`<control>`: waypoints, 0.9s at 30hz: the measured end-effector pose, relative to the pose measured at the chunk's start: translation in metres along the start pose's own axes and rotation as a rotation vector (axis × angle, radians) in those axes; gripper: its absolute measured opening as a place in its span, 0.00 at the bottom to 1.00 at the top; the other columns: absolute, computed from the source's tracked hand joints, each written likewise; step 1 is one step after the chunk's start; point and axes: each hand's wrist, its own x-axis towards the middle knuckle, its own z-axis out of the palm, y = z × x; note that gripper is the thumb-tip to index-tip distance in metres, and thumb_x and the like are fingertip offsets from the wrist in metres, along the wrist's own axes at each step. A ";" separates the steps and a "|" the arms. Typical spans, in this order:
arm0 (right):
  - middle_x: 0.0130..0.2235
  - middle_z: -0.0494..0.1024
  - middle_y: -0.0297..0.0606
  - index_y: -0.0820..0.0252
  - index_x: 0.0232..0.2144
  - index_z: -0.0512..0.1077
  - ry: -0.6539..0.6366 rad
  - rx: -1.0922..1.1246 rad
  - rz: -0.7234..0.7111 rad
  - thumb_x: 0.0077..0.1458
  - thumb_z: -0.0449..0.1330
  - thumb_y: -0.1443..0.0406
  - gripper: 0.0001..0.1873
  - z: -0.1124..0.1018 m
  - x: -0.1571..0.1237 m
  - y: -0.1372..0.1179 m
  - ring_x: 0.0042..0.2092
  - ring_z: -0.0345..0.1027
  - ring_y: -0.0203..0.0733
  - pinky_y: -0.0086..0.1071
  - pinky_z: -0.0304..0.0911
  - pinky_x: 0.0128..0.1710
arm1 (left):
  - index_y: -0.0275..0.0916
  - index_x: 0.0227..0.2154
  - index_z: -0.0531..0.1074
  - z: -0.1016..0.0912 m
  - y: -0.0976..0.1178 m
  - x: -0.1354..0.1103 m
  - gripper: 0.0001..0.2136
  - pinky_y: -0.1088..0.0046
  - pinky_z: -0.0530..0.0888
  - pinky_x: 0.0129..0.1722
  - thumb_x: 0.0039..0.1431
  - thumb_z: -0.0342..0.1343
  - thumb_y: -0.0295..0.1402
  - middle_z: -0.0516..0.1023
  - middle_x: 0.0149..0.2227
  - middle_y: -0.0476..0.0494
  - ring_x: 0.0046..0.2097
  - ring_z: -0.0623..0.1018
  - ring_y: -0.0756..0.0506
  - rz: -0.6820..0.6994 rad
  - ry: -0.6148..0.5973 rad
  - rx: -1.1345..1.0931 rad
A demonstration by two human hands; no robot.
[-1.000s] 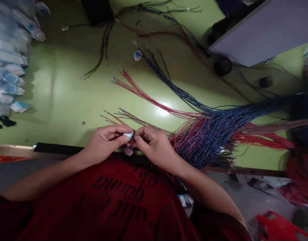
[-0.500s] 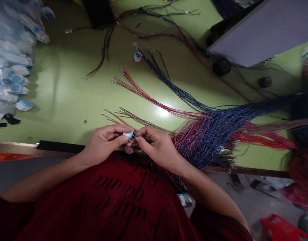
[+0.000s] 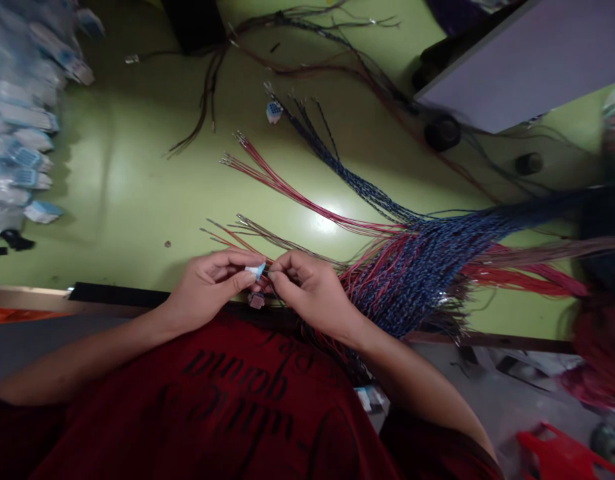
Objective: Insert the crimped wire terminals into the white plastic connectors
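My left hand [image 3: 212, 283] is closed on a small pale blue connector [image 3: 256, 270] at the near edge of the green table [image 3: 117, 193]. My right hand [image 3: 312, 290] pinches a thin wire end right against that connector. A second small connector [image 3: 256, 300] hangs just below my fingers. Behind my right hand lies a thick bundle of blue twisted and red wires [image 3: 417, 267], and loose red wires [image 3: 287, 190] fan out to the left.
Bagged blue and white connectors [image 3: 22, 133] are piled at the far left. A blue connector with twisted leads [image 3: 274, 111] lies further back. Dark wires [image 3: 207, 87] trail near the top. A grey board [image 3: 527, 60] and black round parts [image 3: 442, 131] sit at the upper right.
Both hands stay at the same spot with only small finger shifts at the connector. The view wobbles slightly.
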 end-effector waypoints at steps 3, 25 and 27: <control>0.25 0.72 0.30 0.60 0.25 0.66 0.017 -0.033 -0.024 0.54 0.54 0.69 0.06 0.001 -0.002 0.000 0.27 0.65 0.30 0.25 0.61 0.28 | 0.36 0.37 0.78 0.001 0.000 -0.001 0.08 0.71 0.80 0.39 0.53 0.63 0.29 0.82 0.37 0.43 0.36 0.81 0.48 -0.018 -0.012 -0.014; 0.23 0.72 0.30 0.60 0.25 0.67 0.106 -0.217 -0.125 0.53 0.55 0.70 0.06 -0.001 0.004 0.006 0.25 0.64 0.29 0.25 0.59 0.26 | 0.36 0.34 0.80 0.005 0.002 0.016 0.06 0.75 0.80 0.38 0.51 0.64 0.26 0.82 0.37 0.45 0.35 0.81 0.50 -0.043 -0.015 -0.054; 0.24 0.72 0.31 0.61 0.25 0.67 0.099 -0.190 -0.114 0.54 0.55 0.70 0.06 -0.001 0.004 0.007 0.25 0.64 0.30 0.25 0.60 0.27 | 0.36 0.34 0.80 0.005 0.001 0.015 0.06 0.74 0.80 0.37 0.50 0.63 0.26 0.82 0.38 0.45 0.35 0.81 0.50 -0.037 -0.003 -0.047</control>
